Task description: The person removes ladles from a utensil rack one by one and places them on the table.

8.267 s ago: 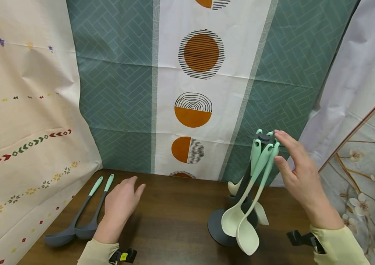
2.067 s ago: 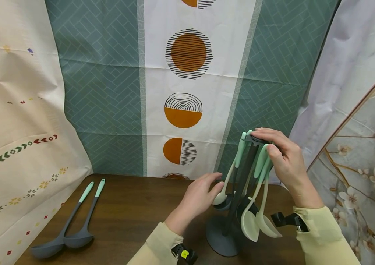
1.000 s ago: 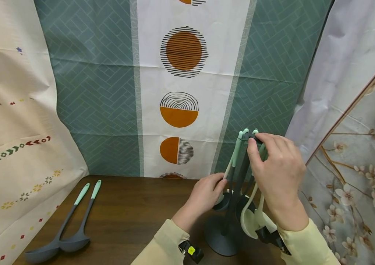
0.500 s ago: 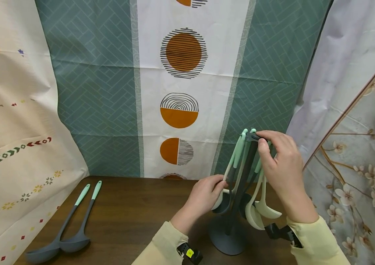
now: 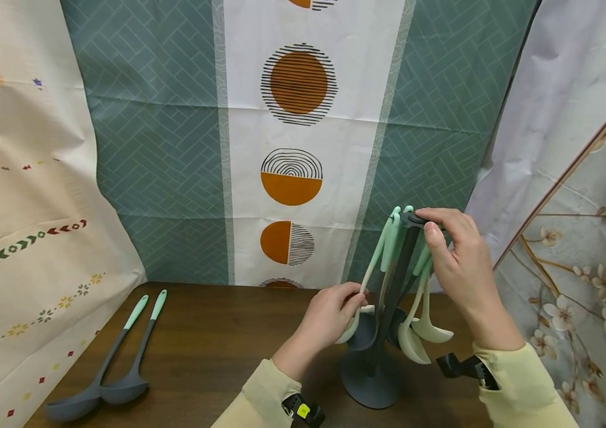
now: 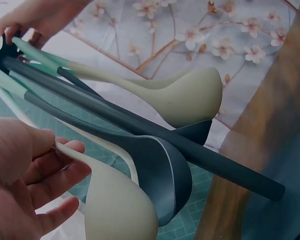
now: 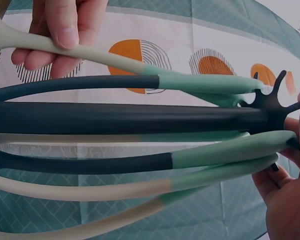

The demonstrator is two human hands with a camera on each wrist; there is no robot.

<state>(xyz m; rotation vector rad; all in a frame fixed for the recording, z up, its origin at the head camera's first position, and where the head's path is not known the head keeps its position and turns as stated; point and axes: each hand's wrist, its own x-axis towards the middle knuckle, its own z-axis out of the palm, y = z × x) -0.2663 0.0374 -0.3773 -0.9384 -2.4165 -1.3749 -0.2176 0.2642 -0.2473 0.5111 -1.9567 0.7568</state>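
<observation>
A dark utensil stand [image 5: 373, 383] rises from a round base, with several mint-handled utensils hanging from its hooked top. My left hand [image 5: 326, 318] pinches the shaft of a cream ladle [image 6: 121, 202] between thumb and fingers; that ladle hangs on the stand's left side. At the top, my right hand [image 5: 460, 261] grips the hooked head [image 7: 272, 107] with thumb and fingers. Beside the held ladle hangs a dark grey ladle [image 6: 157, 172]. Two cream utensils hang on the right, including a cream ladle [image 5: 431, 331]. The pole partly hides other utensils behind it.
Two dark grey ladles [image 5: 123, 389] with mint handles lie side by side on the left of the brown wooden table [image 5: 217, 345]. Patterned cloths [image 5: 169, 148] enclose the back and both sides.
My left hand has moved right from near the lying ladles and taken hold of a cream ladle's shaft. The hanging utensils have turned around the stand, and my right hand has gripped its top.
</observation>
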